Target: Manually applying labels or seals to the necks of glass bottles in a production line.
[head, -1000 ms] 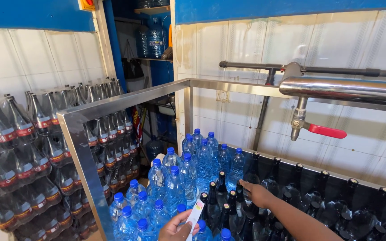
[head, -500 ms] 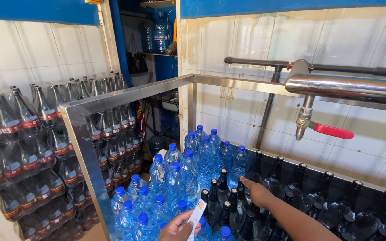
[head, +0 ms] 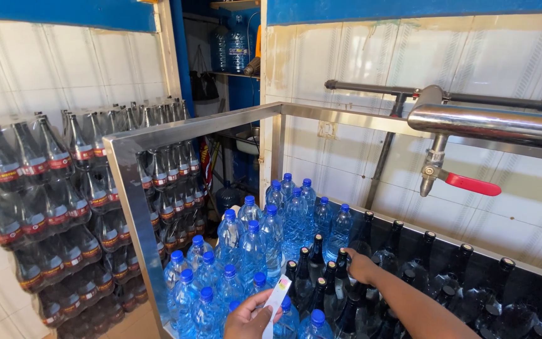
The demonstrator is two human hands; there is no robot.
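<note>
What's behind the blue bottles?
Behind the blue-capped bottles stand a white tiled wall and an open doorway with a big water jug on a shelf. The metal frame hides the doorway's lower part.

A small white label (head: 277, 295) with coloured print stands nearly upright, tilted slightly, pinched at its lower end over the blue-capped bottles. Just beside it, a group of dark, black-capped bottles (head: 317, 273) stands upright, packed close together, one of them gripped at its neck.
</note>
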